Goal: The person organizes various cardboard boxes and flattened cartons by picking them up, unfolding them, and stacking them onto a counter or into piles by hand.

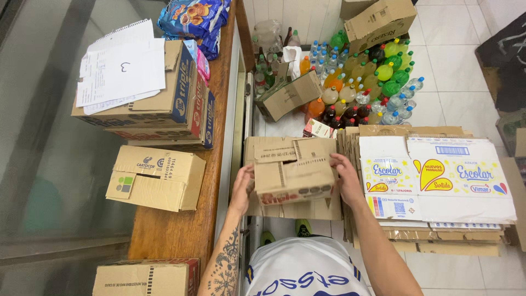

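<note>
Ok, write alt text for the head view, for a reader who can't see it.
Seen from above, a person's left hand and right hand grip the sides of a small brown cardboard box over a stack of flattened cartons. More flattened cartons lie to the right, soft drink bottles stand on the tiled floor beyond, and boxes sit on a wooden counter at left.

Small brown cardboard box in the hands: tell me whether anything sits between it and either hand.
Nothing visible does. The left hand presses the left side of the small brown cardboard box and the right hand grips its right side, both directly on the cardboard, above a stack of flattened brown cartons.
</note>
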